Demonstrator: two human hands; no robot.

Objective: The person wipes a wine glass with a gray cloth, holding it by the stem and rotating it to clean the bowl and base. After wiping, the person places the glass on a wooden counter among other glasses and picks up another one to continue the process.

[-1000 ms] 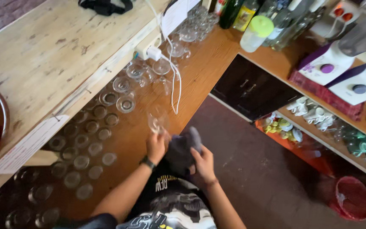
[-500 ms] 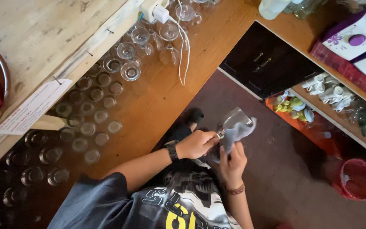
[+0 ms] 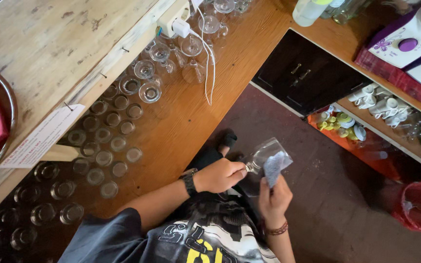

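Observation:
My left hand [image 3: 219, 175], with a black watch on the wrist, grips the stem end of a clear stemmed glass [image 3: 265, 152] held over the floor in front of my body. My right hand [image 3: 274, 198] wears a bead bracelet and pinches a grey-blue cloth [image 3: 274, 164] that is pushed into the glass bowl. Both hands meet at the glass, below the edge of the wooden counter [image 3: 196, 112].
Several upturned glasses [image 3: 107, 141] stand in rows on the counter, with stemmed glasses [image 3: 159, 53] by a white power strip [image 3: 174, 20] and cable. A dark cabinet [image 3: 303, 73], shelves with bottles and a red bucket [image 3: 420, 205] lie to the right.
The hands pulled back from the counter toward my body, lifting a glass off it. The cloth went from a dark bundle in my hands into the glass bowl.

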